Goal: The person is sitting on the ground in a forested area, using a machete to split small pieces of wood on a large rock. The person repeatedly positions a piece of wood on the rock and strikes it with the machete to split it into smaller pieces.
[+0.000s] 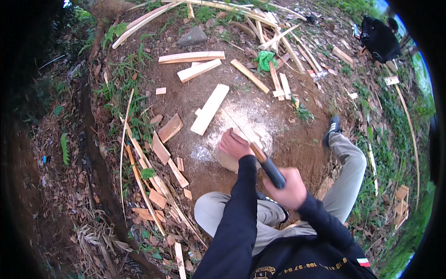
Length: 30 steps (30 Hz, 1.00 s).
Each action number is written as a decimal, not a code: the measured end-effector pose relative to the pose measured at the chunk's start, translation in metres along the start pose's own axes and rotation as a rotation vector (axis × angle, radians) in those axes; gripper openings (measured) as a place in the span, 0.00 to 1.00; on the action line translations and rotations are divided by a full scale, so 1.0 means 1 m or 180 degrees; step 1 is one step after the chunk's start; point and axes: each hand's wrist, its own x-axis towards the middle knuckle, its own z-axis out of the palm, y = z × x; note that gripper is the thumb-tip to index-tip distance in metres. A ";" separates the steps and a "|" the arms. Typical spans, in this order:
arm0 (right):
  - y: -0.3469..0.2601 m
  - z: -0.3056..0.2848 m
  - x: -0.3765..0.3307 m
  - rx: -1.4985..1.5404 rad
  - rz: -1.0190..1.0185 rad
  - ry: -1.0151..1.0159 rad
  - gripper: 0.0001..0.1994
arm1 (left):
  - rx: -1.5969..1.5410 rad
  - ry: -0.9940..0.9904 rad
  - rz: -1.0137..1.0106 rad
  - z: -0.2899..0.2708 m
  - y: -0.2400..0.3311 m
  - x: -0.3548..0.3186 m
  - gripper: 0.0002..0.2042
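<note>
My right hand [289, 189], slightly blurred, is closed around the black end of the handle of a long-bladed tool [265, 162]. Its handle turns brown towards the narrow blade, which points away and to the left. The blade shows almost edge-on, so I cannot tell whether it is a saw or a machete. Just left of the blade, my left hand [235, 144] is closed on a small pale piece of wood [239, 133], mostly hidden by the hand and the tool. Both are over a rounded tan block [227, 161], partly covered by my left arm.
Pale sawdust [253, 116] covers the soil ahead. A wide plank [210, 109] lies just beyond my left hand. Several offcuts [171, 128] and long strips [141, 186] lie to the left. Further off are more boards [191, 57], a grey stone [192, 36], a green bag [265, 60] and a black bag [378, 39].
</note>
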 end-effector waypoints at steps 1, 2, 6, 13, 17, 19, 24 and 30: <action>-0.018 -0.004 -0.012 0.0015 0.0024 -0.0141 0.14 | 0.0030 0.0118 0.0048 0.006 -0.005 0.009 0.13; -0.030 -0.016 -0.030 -0.0023 0.0182 -0.0156 0.11 | 0.0026 0.0129 0.0072 0.009 0.001 0.007 0.13; -0.019 -0.013 -0.035 0.0099 0.0165 -0.0125 0.11 | -0.0015 0.0123 0.0050 -0.003 -0.003 0.002 0.14; -0.014 -0.023 -0.048 0.0041 0.0264 -0.0188 0.09 | 0.0095 0.0184 0.0102 -0.006 -0.001 -0.001 0.12; 0.015 -0.010 -0.017 0.0007 0.0102 0.0056 0.10 | 0.0136 -0.0001 0.0000 -0.001 0.013 0.004 0.11; 0.027 0.007 0.016 -0.0023 0.0076 0.0239 0.12 | 0.0136 -0.0099 -0.0060 -0.002 0.017 0.000 0.10; 0.002 -0.026 -0.051 -0.0030 0.0262 -0.0092 0.12 | 0.0161 0.0032 0.0062 -0.006 0.013 0.006 0.10; 0.001 -0.019 0.007 0.0201 0.0333 -0.0001 0.12 | -0.0032 -0.0107 -0.0137 -0.007 0.006 0.008 0.12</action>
